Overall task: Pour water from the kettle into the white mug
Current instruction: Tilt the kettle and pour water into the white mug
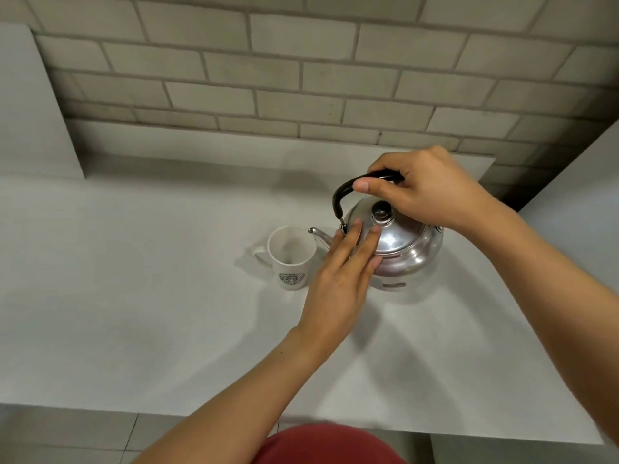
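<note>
A shiny steel kettle [407,251] with a black knob on its lid is held just above the white counter [134,296], tilted to the left. Its thin spout reaches over the rim of the white mug [291,259], which stands upright with a green logo facing me and its handle to the left. My right hand [425,189] is closed around the kettle's black arched handle. My left hand [341,279] lies flat with its fingers pressing on the lid's left side. No stream of water is visible at the spout.
A grey brick-pattern wall runs along the back of the counter. A white panel [30,105] stands at the left, and another white surface [582,195] rises at the right. The counter's front edge is near my red-clothed body.
</note>
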Demonstrator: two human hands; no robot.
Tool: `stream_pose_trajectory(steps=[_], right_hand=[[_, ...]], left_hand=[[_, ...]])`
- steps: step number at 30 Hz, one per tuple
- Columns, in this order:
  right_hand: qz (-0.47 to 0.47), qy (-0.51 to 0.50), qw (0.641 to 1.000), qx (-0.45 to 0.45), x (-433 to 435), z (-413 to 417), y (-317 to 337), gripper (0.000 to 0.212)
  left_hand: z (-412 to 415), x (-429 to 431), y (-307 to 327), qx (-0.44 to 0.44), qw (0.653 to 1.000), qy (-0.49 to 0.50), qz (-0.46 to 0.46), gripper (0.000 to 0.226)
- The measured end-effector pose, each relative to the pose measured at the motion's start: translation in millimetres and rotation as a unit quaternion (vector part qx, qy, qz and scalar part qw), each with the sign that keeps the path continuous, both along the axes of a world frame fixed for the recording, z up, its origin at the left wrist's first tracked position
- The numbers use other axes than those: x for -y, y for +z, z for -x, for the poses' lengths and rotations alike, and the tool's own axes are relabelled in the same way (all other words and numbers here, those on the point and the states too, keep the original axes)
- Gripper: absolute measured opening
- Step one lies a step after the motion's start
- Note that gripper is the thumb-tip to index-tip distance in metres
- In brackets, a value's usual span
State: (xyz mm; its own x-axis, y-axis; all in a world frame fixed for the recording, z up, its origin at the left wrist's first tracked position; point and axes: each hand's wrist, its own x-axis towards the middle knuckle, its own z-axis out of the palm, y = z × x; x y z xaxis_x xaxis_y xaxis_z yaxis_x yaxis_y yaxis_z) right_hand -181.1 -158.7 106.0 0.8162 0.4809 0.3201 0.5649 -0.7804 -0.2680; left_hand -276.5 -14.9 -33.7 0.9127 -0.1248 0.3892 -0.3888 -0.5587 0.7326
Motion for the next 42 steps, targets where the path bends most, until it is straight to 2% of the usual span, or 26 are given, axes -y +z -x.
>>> stream_pose_trajectory(steps=[8,11,18,42], right_hand=[[0.079,0.033,0.996,-0.027,-26.7,-13.5,6.7,0.058],[0.09,0.044,0.995,-0.024,-35.3,-13.9,12.4,0.05],[0.153,0.057,0.986,-0.041,-52.6,-9.1,23.3,0.048],[0.222,0.071,0.972,-0.006,-67.0,-2.1,44.0,0.05]], left_hand=[[-7.0,-2.3,-5.3,0.002,0.998,0.008,0.069,0.048],[-6.8,-1.0,-7.0,0.009,0.996,0.003,0.094,0.049],[-9.6,-4.7,-11.3,0.025,0.993,0.006,0.118,0.05],[-8.8,0.8,-1.6,0.039,0.985,0.028,0.166,0.047]])
